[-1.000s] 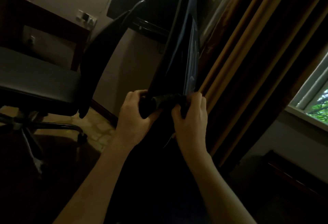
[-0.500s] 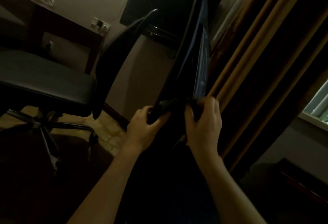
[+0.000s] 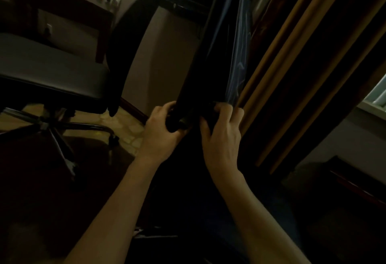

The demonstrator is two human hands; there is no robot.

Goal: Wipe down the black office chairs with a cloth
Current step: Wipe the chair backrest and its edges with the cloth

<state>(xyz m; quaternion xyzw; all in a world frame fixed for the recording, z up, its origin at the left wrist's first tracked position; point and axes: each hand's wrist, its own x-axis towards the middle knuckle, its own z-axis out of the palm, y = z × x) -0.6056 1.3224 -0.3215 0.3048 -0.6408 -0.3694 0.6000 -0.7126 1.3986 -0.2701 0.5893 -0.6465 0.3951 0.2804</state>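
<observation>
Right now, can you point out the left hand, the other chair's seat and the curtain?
left hand (image 3: 161, 133), head view, on the back of the hand.
seat (image 3: 52, 69), head view, on the top of the cushion.
curtain (image 3: 302, 58), head view, on a tan fold.

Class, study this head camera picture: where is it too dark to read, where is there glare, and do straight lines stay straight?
Head view: dim throughout, with the lower frame almost black; a bluish sheen streaks the chair back above both hands, left and right; daylight blows out the window; the curtain folds fan out and tilt, typical of a wide lens.
</observation>
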